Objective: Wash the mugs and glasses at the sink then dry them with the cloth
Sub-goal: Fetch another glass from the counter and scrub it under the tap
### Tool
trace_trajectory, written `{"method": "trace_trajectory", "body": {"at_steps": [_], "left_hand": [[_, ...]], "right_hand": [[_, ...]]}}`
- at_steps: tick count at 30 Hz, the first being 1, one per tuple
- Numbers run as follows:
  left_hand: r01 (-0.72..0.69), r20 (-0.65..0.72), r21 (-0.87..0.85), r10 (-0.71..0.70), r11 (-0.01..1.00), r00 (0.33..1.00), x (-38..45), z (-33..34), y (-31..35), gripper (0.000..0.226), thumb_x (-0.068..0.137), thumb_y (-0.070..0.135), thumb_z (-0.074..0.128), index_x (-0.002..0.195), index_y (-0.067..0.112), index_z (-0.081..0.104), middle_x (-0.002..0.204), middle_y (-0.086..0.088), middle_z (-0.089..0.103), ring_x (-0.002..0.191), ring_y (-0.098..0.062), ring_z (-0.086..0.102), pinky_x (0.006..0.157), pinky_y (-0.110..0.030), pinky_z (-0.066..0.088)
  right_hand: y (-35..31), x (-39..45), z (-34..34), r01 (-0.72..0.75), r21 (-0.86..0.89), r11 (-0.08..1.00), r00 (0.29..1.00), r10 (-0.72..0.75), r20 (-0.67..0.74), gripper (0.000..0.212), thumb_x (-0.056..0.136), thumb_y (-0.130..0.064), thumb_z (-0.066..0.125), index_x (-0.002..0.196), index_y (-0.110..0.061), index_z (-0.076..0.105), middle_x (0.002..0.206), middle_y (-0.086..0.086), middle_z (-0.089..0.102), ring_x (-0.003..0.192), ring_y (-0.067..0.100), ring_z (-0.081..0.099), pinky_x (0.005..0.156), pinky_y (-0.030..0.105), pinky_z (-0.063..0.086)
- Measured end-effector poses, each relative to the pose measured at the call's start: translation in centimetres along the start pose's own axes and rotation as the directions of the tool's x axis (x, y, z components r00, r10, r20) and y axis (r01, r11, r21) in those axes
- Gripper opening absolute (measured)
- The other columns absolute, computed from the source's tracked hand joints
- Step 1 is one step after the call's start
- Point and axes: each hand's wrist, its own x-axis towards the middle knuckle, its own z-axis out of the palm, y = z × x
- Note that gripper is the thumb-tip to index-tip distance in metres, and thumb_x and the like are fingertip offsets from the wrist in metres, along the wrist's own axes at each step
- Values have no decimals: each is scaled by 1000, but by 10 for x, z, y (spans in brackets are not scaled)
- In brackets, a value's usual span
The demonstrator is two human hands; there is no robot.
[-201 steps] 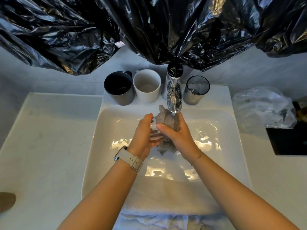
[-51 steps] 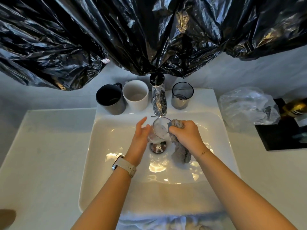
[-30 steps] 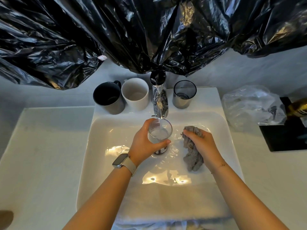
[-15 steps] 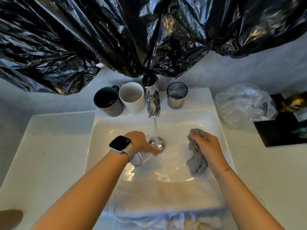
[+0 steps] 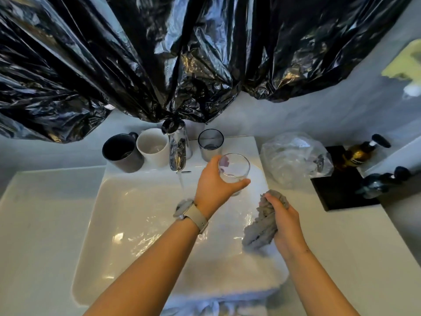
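My left hand [image 5: 213, 187] grips a clear glass [image 5: 233, 172], upright, over the back right corner of the white sink [image 5: 109, 224]. My right hand [image 5: 283, 220] clutches a wet grey cloth [image 5: 262, 229] above the basin's right side. Water runs from the chrome tap [image 5: 178, 151] into the basin. Behind the sink stand a dark mug [image 5: 121, 152], a white mug [image 5: 153, 147] and a smoky glass [image 5: 210, 143].
A white towel [image 5: 227, 290] lies over the sink's front rim. A crumpled clear plastic bag [image 5: 293, 158] sits right of the sink, beside a black tray [image 5: 341, 188] with pump bottles. Black plastic sheeting [image 5: 182, 53] hangs low over the tap.
My left hand has lifted the clear glass out of the basin, turned it upright, and carried it right and back toward the smoky glass. My right hand keeps the cloth in place.
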Motion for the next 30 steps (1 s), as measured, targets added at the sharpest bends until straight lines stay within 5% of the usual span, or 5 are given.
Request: {"method": "trace_trajectory", "body": {"at_steps": [10, 17, 22, 27, 30], "left_hand": [[-78, -22, 318, 89, 945, 996, 100, 53, 13, 75, 77, 33, 79, 138, 14, 40, 127, -13, 50, 102, -35, 60, 73, -31, 46], [-126, 0, 334, 134, 934, 991, 120, 63, -2, 79, 85, 24, 74, 149, 11, 30, 145, -17, 34, 116, -38, 55, 92, -40, 49], [-153, 60, 401, 141, 903, 988, 111, 56, 12, 88, 88, 24, 73, 156, 14, 18, 163, -18, 1, 144, -36, 29, 109, -34, 36], [-278, 77, 347, 269, 896, 960, 47, 9, 31, 55, 95, 15, 61, 146, 10, 41, 151, -12, 38, 133, -27, 42, 104, -26, 34], [-321, -5, 325, 341, 890, 940, 5, -34, 29, 38, 95, 14, 58, 133, 10, 55, 133, -7, 54, 116, -22, 53, 98, -34, 46]], "right_hand": [[0, 20, 4, -20, -33, 999, 995, 24, 100, 13, 88, -21, 69, 85, -9, 68, 72, 6, 69, 67, 17, 65, 59, 27, 52], [-11, 29, 12, 45, -114, 992, 985, -26, 170, 15, 89, -22, 68, 85, -8, 66, 65, 0, 67, 58, 8, 65, 50, 17, 49], [-12, 9, 10, 40, -142, 989, 986, -16, 167, 24, 89, -27, 70, 82, -5, 64, 62, 3, 66, 52, 14, 60, 43, 24, 46], [-13, -17, 17, 142, -171, 975, 969, -101, 226, 14, 89, -21, 69, 89, -7, 69, 72, 9, 70, 64, 20, 68, 55, 24, 53], [-13, -26, 30, 152, -183, 971, 962, -103, 254, 11, 89, -19, 69, 92, -8, 70, 70, 3, 71, 60, 13, 67, 49, 19, 51]]}}
